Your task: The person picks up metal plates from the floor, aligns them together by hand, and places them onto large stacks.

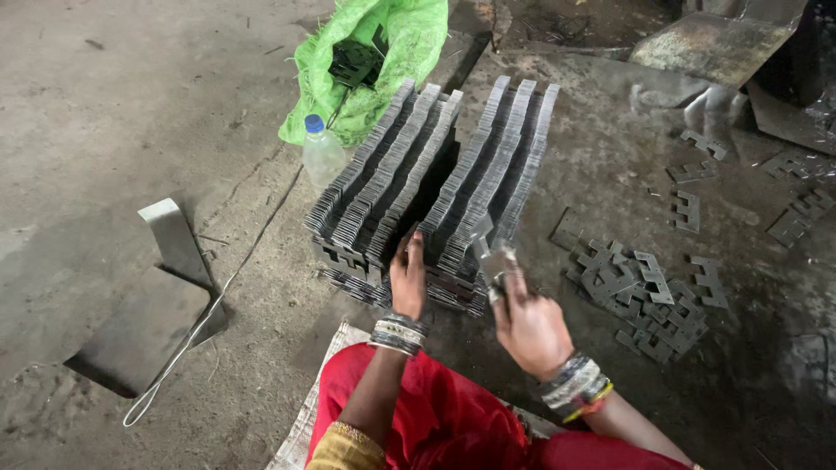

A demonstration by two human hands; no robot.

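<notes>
Grey metal plates stand in rows, the left hand rests flat on them, and the right hand pinches one metal piece.

The green sack is cut off at the top edge (its dark contents too shadowed to identify); the left hand hides fingertips between stacked metal plates.
</notes>
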